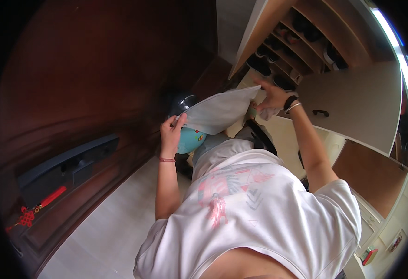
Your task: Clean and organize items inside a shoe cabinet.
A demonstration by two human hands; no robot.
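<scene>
A thin white sheet [225, 109], slightly bent and possibly a flat bag, spans the space between my two hands in front of my waist. At its left edge, my left hand [170, 135] is closed in a pinch, thumb against fingers. My right hand [273, 96] is curved around the opposite corner, the index finger along the raised tip and the thumb lower down. Something pale and crumpled [270, 113] shows below my right palm; its kind is unclear. Beneath the sheet's left end is a turquoise object [192, 139] with small colourful prints, partly hidden.
A dark brown door [97, 60] fills the left side, with a long dark lock handle [69, 162] and a red knotted tassel [27, 217]. At right, a shoe cabinet [352, 42] holds several shoes; its panel door [352, 102] stands ajar. A shiny rounded object [186, 101] sits beyond my left hand.
</scene>
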